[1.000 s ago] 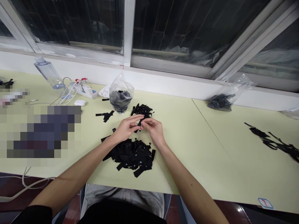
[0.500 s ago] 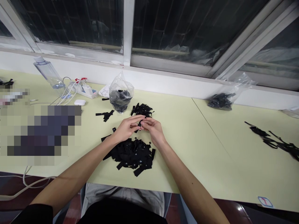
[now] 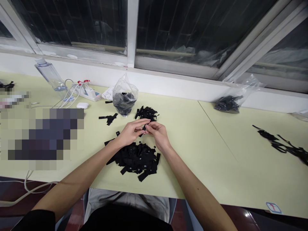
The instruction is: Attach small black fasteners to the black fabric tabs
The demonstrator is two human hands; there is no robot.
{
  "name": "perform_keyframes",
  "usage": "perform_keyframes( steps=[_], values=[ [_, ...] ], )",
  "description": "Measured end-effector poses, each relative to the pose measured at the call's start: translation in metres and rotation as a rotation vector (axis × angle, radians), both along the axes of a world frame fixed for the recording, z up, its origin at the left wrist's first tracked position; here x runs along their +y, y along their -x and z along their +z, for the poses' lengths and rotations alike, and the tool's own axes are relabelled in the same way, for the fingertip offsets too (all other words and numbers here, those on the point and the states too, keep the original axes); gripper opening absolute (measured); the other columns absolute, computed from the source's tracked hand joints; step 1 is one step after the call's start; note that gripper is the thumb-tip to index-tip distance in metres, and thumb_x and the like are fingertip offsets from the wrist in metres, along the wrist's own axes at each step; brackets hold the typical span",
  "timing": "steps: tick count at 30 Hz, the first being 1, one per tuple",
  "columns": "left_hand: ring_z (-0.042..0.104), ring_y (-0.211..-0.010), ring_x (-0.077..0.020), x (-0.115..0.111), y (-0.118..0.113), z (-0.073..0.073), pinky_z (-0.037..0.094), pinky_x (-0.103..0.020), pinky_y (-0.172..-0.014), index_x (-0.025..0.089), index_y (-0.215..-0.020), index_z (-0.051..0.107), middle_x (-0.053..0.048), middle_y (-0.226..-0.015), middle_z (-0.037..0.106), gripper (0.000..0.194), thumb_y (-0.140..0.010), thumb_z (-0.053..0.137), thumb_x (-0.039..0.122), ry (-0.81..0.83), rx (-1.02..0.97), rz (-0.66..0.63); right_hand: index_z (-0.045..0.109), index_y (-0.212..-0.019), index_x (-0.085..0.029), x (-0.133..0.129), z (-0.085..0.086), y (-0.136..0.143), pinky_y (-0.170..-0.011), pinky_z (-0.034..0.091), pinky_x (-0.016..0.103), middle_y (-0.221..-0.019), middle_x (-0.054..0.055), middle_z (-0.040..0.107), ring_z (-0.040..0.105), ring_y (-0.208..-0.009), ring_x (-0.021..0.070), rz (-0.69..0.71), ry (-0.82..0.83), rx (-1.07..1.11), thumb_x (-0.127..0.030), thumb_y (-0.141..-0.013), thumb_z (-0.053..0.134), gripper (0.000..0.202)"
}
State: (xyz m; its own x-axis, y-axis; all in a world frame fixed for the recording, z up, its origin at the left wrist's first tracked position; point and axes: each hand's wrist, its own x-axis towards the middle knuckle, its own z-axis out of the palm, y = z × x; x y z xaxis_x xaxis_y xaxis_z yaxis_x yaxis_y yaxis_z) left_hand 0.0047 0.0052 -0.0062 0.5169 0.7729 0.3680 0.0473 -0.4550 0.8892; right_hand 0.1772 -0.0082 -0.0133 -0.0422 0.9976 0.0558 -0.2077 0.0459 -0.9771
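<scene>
Between my two hands is a small black fabric strip [image 3: 143, 129], pinched by the fingertips of both. My left hand [image 3: 131, 131] holds it from the left, with its upper fingers stretched over toward the other hand. From the right, my right hand [image 3: 157, 132] grips it with thumb and fingers. Below the hands lies a large pile of black strips [image 3: 137, 158], some bearing small white marks. A smaller pile of black strips [image 3: 146, 113] is just beyond the fingertips. Two tiny black rings [image 3: 140, 142] lie between the hands and the large pile.
A clear bag of black pieces [image 3: 125, 101] stands behind the hands, near a few loose strips [image 3: 109, 118]. At the back left are a bottle [image 3: 50, 75], a power strip [image 3: 90, 93] and a white case [image 3: 82, 105]. Another bag [image 3: 227, 104] and black straps [image 3: 281, 144] lie right.
</scene>
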Motion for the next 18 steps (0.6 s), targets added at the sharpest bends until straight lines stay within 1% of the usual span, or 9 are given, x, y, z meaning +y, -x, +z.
perform_keyframes(
  steps=[7,12,18],
  values=[
    [0.071,-0.088,-0.0154,-0.0003,0.0007,0.0013,0.059,-0.036,-0.089,0.025,-0.134,0.058,-0.011,-0.148,0.048,0.043,-0.093,0.054,0.016,0.022,-0.009,-0.016,0.068,-0.078,-0.019,-0.0008,0.0027,0.0008,-0.065,0.048,0.03,-0.066,0.0,0.063,0.058,-0.062,0.0144,-0.016,-0.03,-0.06,-0.035,-0.075,0.078,0.019],
    [0.072,-0.093,-0.0173,-0.0009,0.0001,0.0019,0.059,-0.036,-0.089,0.025,-0.134,0.059,-0.01,-0.148,0.048,0.041,-0.094,0.054,0.017,0.011,-0.006,-0.022,0.069,-0.081,-0.02,-0.001,0.003,0.0018,-0.065,0.049,0.03,-0.07,0.0,0.063,0.056,-0.063,0.0141,-0.015,-0.048,-0.054,-0.036,-0.075,0.077,0.019],
    [0.07,-0.098,-0.018,-0.0022,-0.0002,0.0023,0.06,-0.038,-0.091,0.026,-0.135,0.059,-0.009,-0.147,0.05,0.042,-0.095,0.051,0.017,-0.032,0.008,-0.001,0.071,-0.078,-0.019,-0.0016,0.0046,0.0013,-0.067,0.046,0.031,-0.066,0.0,0.061,0.054,-0.063,0.0142,0.01,-0.025,-0.049,-0.036,-0.076,0.076,0.018]
  ],
)
